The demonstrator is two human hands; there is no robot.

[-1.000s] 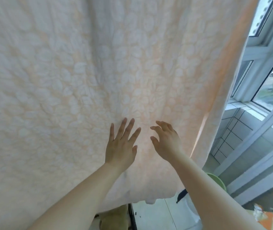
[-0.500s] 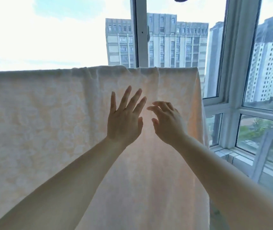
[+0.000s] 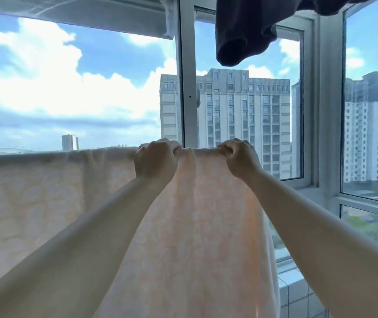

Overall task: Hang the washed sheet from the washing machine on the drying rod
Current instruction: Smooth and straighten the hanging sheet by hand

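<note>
A pale peach sheet with a faint leaf pattern hangs draped over a horizontal rod that the cloth hides, its top fold running from the left edge to the middle of the view. My left hand grips the top fold, fingers curled over it. My right hand pinches the same fold a little to the right, near the sheet's right end. A small bunch of cloth stands between the two hands.
A dark garment hangs overhead at the upper right. White window frames stand just behind the sheet. A tiled sill lies at the lower right. High-rise buildings and sky show through the glass.
My view has tilted upward. Both hands rose from lying flat and open against the sheet's face to its top fold, and closed on it.
</note>
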